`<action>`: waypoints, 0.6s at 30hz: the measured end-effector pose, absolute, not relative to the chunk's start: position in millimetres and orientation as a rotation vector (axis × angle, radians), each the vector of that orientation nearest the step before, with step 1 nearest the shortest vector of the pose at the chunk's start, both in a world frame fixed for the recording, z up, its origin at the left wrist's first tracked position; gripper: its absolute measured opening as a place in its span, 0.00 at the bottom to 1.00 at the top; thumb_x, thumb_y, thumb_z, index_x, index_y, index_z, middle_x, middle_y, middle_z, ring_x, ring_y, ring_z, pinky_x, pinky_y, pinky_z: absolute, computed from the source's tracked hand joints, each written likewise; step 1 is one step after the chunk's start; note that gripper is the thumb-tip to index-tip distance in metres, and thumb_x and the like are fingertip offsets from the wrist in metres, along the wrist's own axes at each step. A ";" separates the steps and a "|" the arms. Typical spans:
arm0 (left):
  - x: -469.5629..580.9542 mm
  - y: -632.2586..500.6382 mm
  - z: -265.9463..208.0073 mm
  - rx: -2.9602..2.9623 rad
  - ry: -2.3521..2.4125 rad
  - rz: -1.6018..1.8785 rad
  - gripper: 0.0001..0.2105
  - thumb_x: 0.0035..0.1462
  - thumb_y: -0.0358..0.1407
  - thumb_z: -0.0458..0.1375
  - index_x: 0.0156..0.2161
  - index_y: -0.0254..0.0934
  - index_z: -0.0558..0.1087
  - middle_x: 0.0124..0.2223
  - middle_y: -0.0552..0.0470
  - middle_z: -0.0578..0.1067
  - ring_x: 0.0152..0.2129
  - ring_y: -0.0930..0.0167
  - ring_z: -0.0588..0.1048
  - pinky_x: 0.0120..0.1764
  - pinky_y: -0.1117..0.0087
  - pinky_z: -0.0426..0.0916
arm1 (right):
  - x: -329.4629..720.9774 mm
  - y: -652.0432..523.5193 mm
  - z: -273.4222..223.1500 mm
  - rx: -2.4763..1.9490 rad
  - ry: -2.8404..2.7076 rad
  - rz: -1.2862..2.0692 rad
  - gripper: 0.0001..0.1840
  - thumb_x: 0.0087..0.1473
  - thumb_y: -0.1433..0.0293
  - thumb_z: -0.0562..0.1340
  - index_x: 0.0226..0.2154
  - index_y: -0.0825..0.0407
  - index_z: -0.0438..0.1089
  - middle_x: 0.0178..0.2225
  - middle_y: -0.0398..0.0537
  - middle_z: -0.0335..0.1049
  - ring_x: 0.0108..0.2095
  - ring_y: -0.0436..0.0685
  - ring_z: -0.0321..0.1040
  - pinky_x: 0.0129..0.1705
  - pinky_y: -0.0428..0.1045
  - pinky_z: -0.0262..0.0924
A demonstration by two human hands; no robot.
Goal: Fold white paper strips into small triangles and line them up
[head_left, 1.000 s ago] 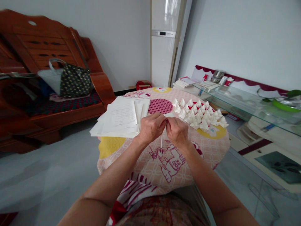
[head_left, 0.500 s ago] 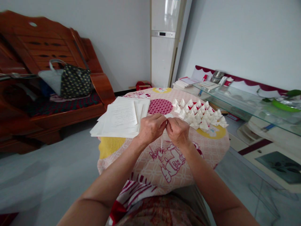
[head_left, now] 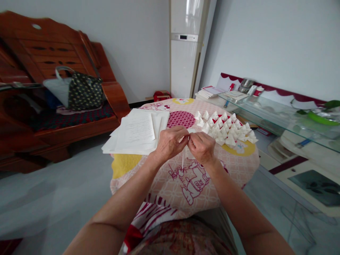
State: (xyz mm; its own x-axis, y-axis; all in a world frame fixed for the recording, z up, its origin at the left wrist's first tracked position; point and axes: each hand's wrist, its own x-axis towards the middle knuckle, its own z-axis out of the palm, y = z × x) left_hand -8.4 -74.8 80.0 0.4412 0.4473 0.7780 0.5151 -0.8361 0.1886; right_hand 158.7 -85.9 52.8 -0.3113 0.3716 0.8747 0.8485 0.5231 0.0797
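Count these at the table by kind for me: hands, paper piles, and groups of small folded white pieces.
Hands: 2 (left hand, right hand)
Paper pile: 1
Group of folded white pieces: 1
Total: 4

Our left hand point(head_left: 170, 143) and right hand point(head_left: 203, 147) hide most of the white piece point(head_left: 191, 130) between our fingers point(head_left: 194, 141). Left of the fingers, we find the handwriting point(head_left: 138, 128) too small to read; farther left, the view's edge cuts off the wooden sofa point(head_left: 47, 46).
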 end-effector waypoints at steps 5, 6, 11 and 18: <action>-6.3 -74.2 80.1 -2.636 -0.913 -1.495 0.06 0.58 0.27 0.56 0.32 0.36 0.73 0.30 0.52 0.76 0.28 0.72 0.74 0.33 0.71 0.67 | 158.2 -86.2 53.6 -0.979 -1.863 -0.700 0.16 0.59 0.79 0.56 0.22 0.51 0.67 0.20 0.45 0.65 0.25 0.53 0.61 0.30 0.50 0.52; -5.6 -74.4 80.0 -2.632 -0.931 -1.519 0.05 0.58 0.27 0.57 0.32 0.36 0.74 0.30 0.53 0.76 0.28 0.72 0.74 0.33 0.71 0.67 | 158.0 -86.2 53.3 -0.983 -1.855 -0.673 0.16 0.59 0.79 0.56 0.23 0.51 0.68 0.21 0.45 0.65 0.25 0.53 0.61 0.30 0.50 0.52; -2.7 -76.0 80.5 -2.617 -0.987 -1.625 0.05 0.57 0.27 0.58 0.31 0.36 0.74 0.29 0.54 0.76 0.27 0.73 0.74 0.32 0.72 0.69 | 157.3 -86.0 52.2 -1.001 -1.830 -0.540 0.13 0.58 0.79 0.56 0.25 0.51 0.70 0.22 0.45 0.67 0.26 0.52 0.63 0.30 0.49 0.52; -1.9 -75.2 73.5 -2.557 -1.018 -1.843 0.05 0.58 0.29 0.59 0.33 0.36 0.78 0.31 0.53 0.80 0.27 0.74 0.77 0.33 0.73 0.73 | 156.9 -91.7 56.4 -1.012 -1.812 -0.547 0.13 0.61 0.77 0.56 0.27 0.51 0.70 0.23 0.46 0.69 0.26 0.53 0.65 0.31 0.49 0.56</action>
State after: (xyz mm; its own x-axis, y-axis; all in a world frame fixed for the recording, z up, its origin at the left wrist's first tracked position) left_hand -1.9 -75.2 73.5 0.1976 0.5653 0.8008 0.3768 -0.7980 0.4704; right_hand 156.9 -91.7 56.4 -0.2012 0.4009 0.8938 0.8284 0.5566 -0.0632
